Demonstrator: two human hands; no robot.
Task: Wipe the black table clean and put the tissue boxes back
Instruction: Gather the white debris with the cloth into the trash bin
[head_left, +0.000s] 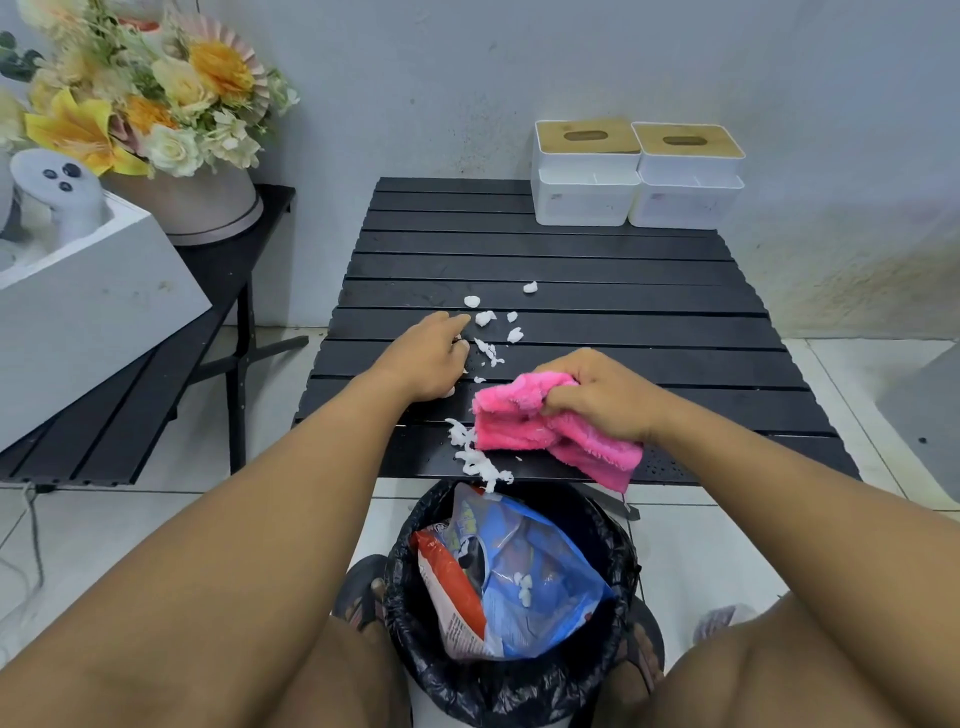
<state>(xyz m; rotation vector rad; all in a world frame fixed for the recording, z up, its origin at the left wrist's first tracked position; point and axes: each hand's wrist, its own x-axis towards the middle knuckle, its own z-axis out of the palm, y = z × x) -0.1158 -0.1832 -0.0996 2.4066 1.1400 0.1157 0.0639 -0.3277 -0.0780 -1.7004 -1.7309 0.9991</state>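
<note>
Knees flank a lined bin cut off below, right fingers curl round a pink cloth at the near edge of the black counter, left fingers lie relaxed, tips partly hidden, among white scraps, tissue boxes standing far back right

Two tissue boxes — one cloth, one bin

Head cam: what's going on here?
A person is clearing white scraps off the black table. The right hand grips a pink cloth at the front edge, where more scraps are heaped just above a lined bin. The left hand rests on the table beside the scattered bits. Two tissue boxes stand at the far right corner.
</note>
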